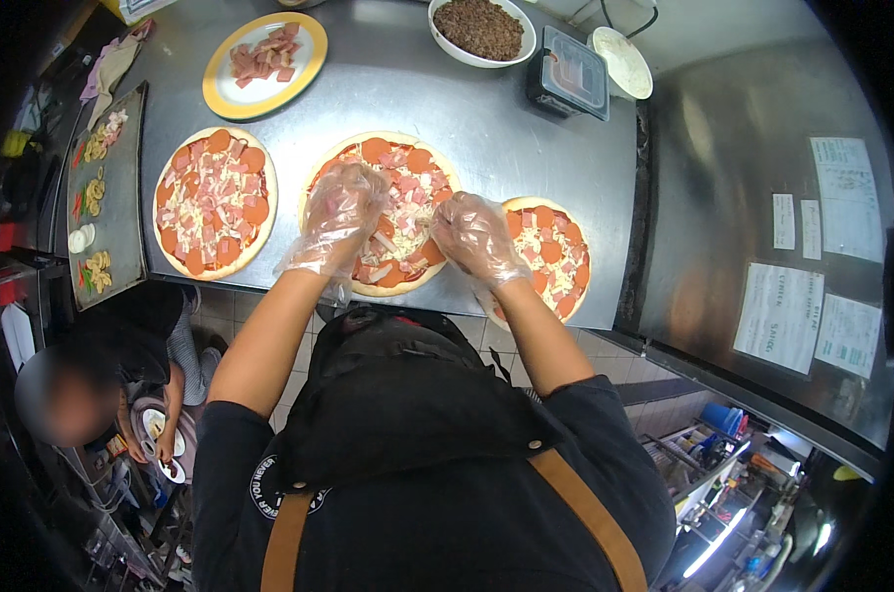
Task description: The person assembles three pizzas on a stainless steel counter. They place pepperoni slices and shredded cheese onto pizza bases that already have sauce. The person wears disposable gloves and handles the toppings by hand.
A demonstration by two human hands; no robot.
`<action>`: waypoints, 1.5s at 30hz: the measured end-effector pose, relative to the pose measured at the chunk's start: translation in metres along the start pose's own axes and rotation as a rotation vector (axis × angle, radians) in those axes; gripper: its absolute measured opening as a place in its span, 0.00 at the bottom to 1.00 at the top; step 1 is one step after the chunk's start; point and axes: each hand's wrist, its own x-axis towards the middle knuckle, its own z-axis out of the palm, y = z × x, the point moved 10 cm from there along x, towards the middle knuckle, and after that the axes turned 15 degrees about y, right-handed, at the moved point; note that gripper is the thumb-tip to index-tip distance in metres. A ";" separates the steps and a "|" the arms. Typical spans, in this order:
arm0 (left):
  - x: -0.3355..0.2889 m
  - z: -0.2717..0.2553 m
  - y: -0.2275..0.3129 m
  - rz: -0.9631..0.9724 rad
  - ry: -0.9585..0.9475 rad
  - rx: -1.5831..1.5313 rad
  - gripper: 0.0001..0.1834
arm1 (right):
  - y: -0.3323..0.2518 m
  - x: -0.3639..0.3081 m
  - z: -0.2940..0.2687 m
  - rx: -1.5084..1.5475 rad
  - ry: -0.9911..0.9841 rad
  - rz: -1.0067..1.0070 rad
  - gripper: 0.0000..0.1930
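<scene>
Clear plastic gloves cover both my hands over the middle pizza (403, 259), which is topped with pepperoni slices, pink ham pieces and pale shredded cheese. Above its left side, my left hand (343, 212) is closed, fingers curled inward. At its right edge my right hand (474, 237) is closed too, fingertips bunched together. Whatever the hands may hold is hidden. On the left lies another pizza (215, 202) with like toppings. A smaller pizza (553, 259) is at the right, its left edge partly behind my right hand and forearm.
Behind the pizzas stand a yellow-rimmed plate (214, 77) of ham pieces, a white bowl (481, 63) of browned ground meat, a lidded dark container (571, 75) and another white bowl (648, 83). A metal tray (123, 232) holds food portions at left. Someone (146, 345) works low at left.
</scene>
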 end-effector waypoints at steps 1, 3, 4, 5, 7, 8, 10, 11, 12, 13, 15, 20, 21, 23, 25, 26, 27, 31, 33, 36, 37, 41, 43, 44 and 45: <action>-0.003 0.000 0.000 -0.056 -0.060 -0.002 0.09 | 0.002 -0.002 0.000 0.022 -0.026 0.003 0.11; -0.018 0.020 0.007 0.119 -0.099 0.181 0.11 | 0.006 -0.008 0.002 0.064 -0.079 0.010 0.11; -0.020 0.022 0.024 0.146 -0.137 0.176 0.12 | 0.004 -0.012 0.004 0.056 -0.067 -0.041 0.11; -0.024 0.026 0.036 0.173 -0.175 0.171 0.12 | 0.005 -0.019 0.009 0.048 -0.054 -0.092 0.11; -0.033 0.032 0.037 0.225 -0.085 0.229 0.14 | 0.001 -0.023 0.009 0.016 -0.006 -0.152 0.09; -0.035 0.037 0.033 0.234 -0.072 0.249 0.14 | 0.002 -0.024 0.007 -0.012 0.030 -0.156 0.08; -0.034 0.043 0.031 0.208 -0.171 0.229 0.13 | 0.011 -0.026 -0.001 -0.010 0.092 -0.091 0.07; -0.035 0.042 0.028 0.205 -0.156 0.225 0.13 | 0.020 -0.025 -0.005 0.021 0.118 -0.027 0.07; -0.033 0.035 0.028 0.203 -0.140 0.224 0.13 | 0.027 -0.023 -0.011 0.053 0.146 0.035 0.07; -0.030 0.030 0.031 0.202 -0.123 0.222 0.13 | 0.029 -0.023 -0.013 0.024 0.127 0.058 0.07; -0.030 0.018 0.026 0.110 -0.099 0.215 0.14 | 0.032 -0.023 -0.020 -0.032 0.089 0.102 0.08; -0.026 0.002 0.011 0.006 -0.136 0.115 0.16 | 0.031 -0.025 -0.022 0.036 0.116 0.184 0.09; -0.028 0.001 0.009 -0.010 -0.139 0.083 0.16 | 0.032 -0.026 -0.023 0.044 0.130 0.205 0.09; -0.027 0.003 0.010 0.033 -0.099 0.140 0.15 | 0.035 -0.026 -0.022 0.140 0.135 0.268 0.09; -0.027 0.009 0.012 0.066 -0.089 0.182 0.14 | 0.032 -0.024 -0.019 0.184 0.127 0.240 0.09; -0.029 0.012 0.012 0.076 -0.098 0.197 0.14 | 0.027 -0.022 -0.013 0.181 0.116 0.180 0.09; -0.028 0.015 0.014 0.090 -0.108 0.209 0.13 | 0.023 -0.020 -0.009 0.175 0.108 0.122 0.10; -0.029 -0.005 0.007 0.086 -0.058 0.186 0.13 | 0.002 -0.009 0.006 0.041 0.187 -0.061 0.10; -0.027 -0.020 -0.004 0.006 0.015 0.079 0.15 | -0.001 0.005 0.023 0.080 0.103 -0.083 0.10; -0.031 -0.038 -0.010 0.013 0.027 0.047 0.14 | -0.020 0.002 0.023 0.002 0.203 -0.257 0.10; -0.034 -0.042 -0.013 0.012 0.024 0.054 0.14 | -0.018 0.000 0.023 0.012 0.214 -0.250 0.10; -0.044 -0.062 -0.024 -0.083 0.067 0.011 0.14 | -0.007 -0.001 0.015 0.025 0.125 -0.166 0.10; -0.049 -0.063 -0.032 -0.086 0.085 -0.001 0.13 | 0.009 -0.002 0.011 -0.043 0.146 -0.109 0.10; -0.051 -0.064 -0.035 -0.087 0.094 -0.007 0.13 | 0.018 -0.004 0.017 -0.147 0.058 -0.078 0.10; -0.051 -0.065 -0.036 -0.097 0.097 -0.013 0.13 | 0.021 -0.003 0.019 -0.250 -0.026 -0.045 0.10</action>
